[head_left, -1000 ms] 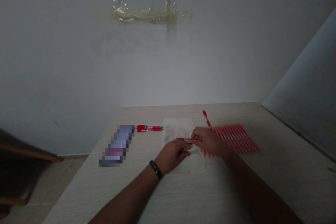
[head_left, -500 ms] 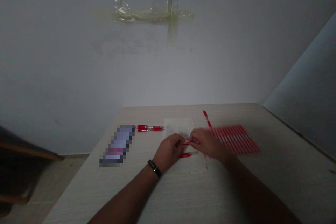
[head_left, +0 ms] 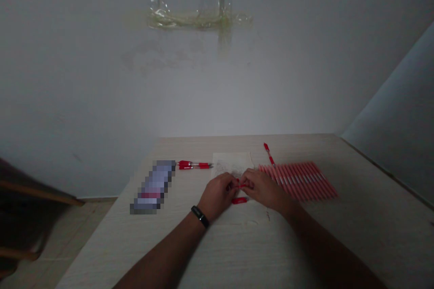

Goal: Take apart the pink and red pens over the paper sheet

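My left hand (head_left: pixel 219 191) and my right hand (head_left: pixel 265 188) meet over a pale sheet of paper (head_left: pixel 228 158) on the table. Between their pinched fingertips is a small red pen part (head_left: pixel 241 185), gripped from both sides; its exact shape is partly hidden by the fingers. A red pen piece (head_left: pixel 239 200) lies on the sheet just below them. To the right of my right hand, a row of several red pens (head_left: pixel 300 180) lies side by side. One more red pen (head_left: pixel 269 153) points away behind the row. A black band is on my left wrist.
A few red pens (head_left: pixel 195 165) lie together left of the sheet. Beside them is a pixelated, phone-like object (head_left: pixel 154 187). The wooden table (head_left: pixel 217 257) meets a wall with tape on it (head_left: pixel 190 21). A dark piece of furniture (head_left: pixel 20 216) stands at the left.
My right hand has shifted slightly left, closer to my left hand, and its fingers have changed position on the red part. The pens on the table lie as before.
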A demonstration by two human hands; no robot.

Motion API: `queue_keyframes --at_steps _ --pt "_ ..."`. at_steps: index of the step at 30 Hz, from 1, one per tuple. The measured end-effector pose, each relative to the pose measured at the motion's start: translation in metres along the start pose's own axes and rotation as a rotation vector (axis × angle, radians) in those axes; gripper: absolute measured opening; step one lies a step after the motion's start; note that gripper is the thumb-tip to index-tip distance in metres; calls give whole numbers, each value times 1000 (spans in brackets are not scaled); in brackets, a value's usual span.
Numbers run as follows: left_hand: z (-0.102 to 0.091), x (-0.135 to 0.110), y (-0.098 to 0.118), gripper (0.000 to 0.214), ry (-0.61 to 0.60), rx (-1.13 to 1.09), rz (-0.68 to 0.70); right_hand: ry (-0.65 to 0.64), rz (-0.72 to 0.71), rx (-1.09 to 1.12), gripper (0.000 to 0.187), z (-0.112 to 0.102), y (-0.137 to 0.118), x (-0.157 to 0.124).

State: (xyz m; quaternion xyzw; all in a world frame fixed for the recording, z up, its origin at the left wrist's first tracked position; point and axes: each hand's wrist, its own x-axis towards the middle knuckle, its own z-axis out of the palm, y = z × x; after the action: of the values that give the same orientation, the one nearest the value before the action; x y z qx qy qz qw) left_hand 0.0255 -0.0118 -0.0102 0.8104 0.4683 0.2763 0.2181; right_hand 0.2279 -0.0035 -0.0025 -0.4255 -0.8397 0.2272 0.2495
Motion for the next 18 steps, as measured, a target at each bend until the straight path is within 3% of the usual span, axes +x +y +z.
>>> queue_keyframes --at_steps 18 --pt "3 -1 -3 8 -28 -6 26 -44 37 -30 7 0 -3 0"
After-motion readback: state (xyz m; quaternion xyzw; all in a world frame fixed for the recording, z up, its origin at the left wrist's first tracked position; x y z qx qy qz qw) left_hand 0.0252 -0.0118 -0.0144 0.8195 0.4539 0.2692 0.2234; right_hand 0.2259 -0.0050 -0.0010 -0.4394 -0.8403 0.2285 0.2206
